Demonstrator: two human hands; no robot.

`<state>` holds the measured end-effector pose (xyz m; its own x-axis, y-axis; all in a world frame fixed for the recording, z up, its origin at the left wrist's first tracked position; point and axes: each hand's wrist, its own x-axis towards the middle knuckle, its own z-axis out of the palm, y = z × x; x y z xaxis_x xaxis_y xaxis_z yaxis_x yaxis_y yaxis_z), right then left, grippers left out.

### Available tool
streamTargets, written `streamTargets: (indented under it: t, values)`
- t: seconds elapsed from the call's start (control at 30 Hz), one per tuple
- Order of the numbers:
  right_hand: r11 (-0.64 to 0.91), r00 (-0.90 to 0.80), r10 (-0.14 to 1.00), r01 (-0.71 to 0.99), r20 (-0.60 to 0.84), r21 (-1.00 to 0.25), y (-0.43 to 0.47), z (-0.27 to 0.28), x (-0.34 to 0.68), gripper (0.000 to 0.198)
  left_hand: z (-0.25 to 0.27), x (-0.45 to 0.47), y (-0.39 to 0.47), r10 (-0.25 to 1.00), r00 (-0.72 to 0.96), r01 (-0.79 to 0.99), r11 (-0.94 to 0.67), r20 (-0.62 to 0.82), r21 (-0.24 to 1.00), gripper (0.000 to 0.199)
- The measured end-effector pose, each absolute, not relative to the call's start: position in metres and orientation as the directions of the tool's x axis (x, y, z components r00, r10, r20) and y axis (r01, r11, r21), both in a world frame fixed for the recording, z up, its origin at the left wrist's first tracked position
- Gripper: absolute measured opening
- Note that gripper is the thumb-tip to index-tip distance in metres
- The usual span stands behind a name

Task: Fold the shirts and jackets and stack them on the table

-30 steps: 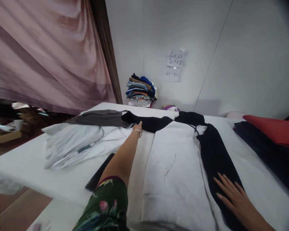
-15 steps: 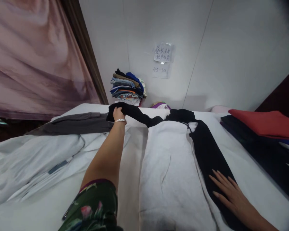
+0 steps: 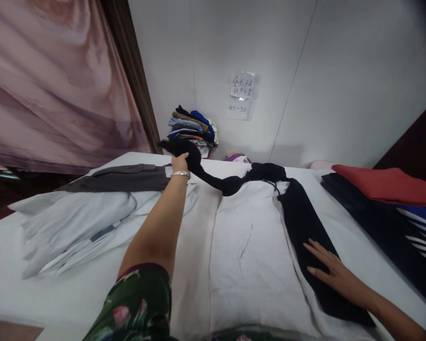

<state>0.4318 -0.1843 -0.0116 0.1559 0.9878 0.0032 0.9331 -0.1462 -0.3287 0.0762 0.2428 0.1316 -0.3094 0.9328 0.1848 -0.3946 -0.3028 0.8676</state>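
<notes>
A white hooded jacket (image 3: 248, 255) with black sleeves and a black hood (image 3: 269, 172) lies spread on the white table (image 3: 62, 300) before me. My left hand (image 3: 180, 163) is closed round one black sleeve (image 3: 195, 156), lifted toward the back of the table, its cuff end hanging beyond my fingers. From there the sleeve sags down to the jacket's shoulder. My right hand (image 3: 335, 274) lies flat on the other black sleeve (image 3: 301, 213), fingers spread. That sleeve runs straight down along the jacket's right side.
Left of the jacket lie a crumpled white garment (image 3: 81, 222) and a dark grey one (image 3: 124, 179). A red folded garment (image 3: 386, 182) tops dark clothes (image 3: 369, 222) at right. Behind stands a clothes stack (image 3: 191, 125) by the wall, where paper notes (image 3: 243, 87) hang.
My left hand has raised the sleeve slightly, and its cuff end now swings up and outward. My right hand has shifted a little up along the other sleeve. The view has tilted slightly.
</notes>
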Motion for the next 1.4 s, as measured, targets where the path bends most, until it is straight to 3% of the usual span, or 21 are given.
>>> streamTargets:
  t: [0.1,0.17,0.23,0.3,0.4,0.47,0.53,0.63,0.8,0.9,1.03,1.13,1.27,1.4]
  values:
    - [-0.09,0.218,0.962,0.822,0.165,-0.562,-0.151,0.042,0.409,0.071,0.166,0.123,0.192,0.816,-0.099,-0.074,-0.576,0.569,0.814,0.051]
    - [0.026,0.191,0.962,0.643,0.193,-0.766,-0.12,0.08,0.387,0.08,0.174,0.161,0.14,0.683,0.202,0.111,-0.728,0.702,0.677,0.051]
    - [0.181,0.214,0.94,0.35,0.266,-0.919,-0.088,0.106,0.364,0.086,0.168,0.195,0.083,0.521,0.533,0.182,-0.84,0.667,0.511,0.052]
    - [0.187,0.295,0.934,0.079,0.202,-0.979,-0.062,0.117,0.347,0.067,0.152,0.215,0.035,0.33,0.788,0.14,-0.919,0.52,0.37,0.054]
    - [0.096,0.383,0.924,-0.178,0.021,-0.979,-0.041,0.111,0.339,0.039,0.121,0.207,0.0,0.334,0.851,0.217,-0.926,0.405,0.307,0.048]
    - [0.113,0.422,0.907,-0.252,-0.004,-0.961,-0.036,0.107,0.347,0.027,0.097,0.177,-0.002,0.44,0.803,0.315,-0.886,0.401,0.341,0.047]
    - [0.156,0.407,0.913,-0.262,0.037,-0.952,-0.032,0.111,0.36,0.023,0.069,0.138,0.003,0.625,0.695,0.472,-0.769,0.356,0.43,0.048]
    - [0.197,0.27,0.954,-0.231,0.131,-0.953,-0.014,0.138,0.378,0.032,0.029,0.086,0.004,0.864,0.495,0.705,-0.463,0.095,0.537,0.056]
    - [0.304,0.163,0.948,-0.224,0.272,-0.926,0.049,0.206,0.393,0.048,0.0,0.053,-0.017,0.957,0.277,0.724,-0.145,-0.092,0.674,0.066]
    - [0.347,0.128,0.936,-0.158,0.329,-0.925,0.087,0.239,0.403,0.061,0.001,0.054,-0.03,0.932,0.291,0.666,-0.035,-0.216,0.745,0.061]
    - [0.387,0.029,0.921,0.045,0.388,-0.921,0.113,0.259,0.416,0.066,0.011,0.06,-0.043,0.892,0.413,0.607,-0.117,-0.186,0.786,0.039]
    - [0.427,0.025,0.898,0.192,0.439,-0.884,0.114,0.263,0.423,0.07,0.028,0.07,-0.053,0.862,0.498,0.523,-0.213,-0.093,0.825,0.042]
    - [0.425,0.194,0.849,0.305,0.492,-0.852,0.099,0.268,0.44,0.072,0.055,0.11,-0.067,0.725,0.687,0.448,-0.369,-0.049,0.815,0.055]
    - [0.298,0.402,0.815,0.329,0.418,-0.896,0.071,0.274,0.465,0.08,0.054,0.181,-0.077,0.58,0.799,0.48,-0.455,-0.159,0.75,0.062]
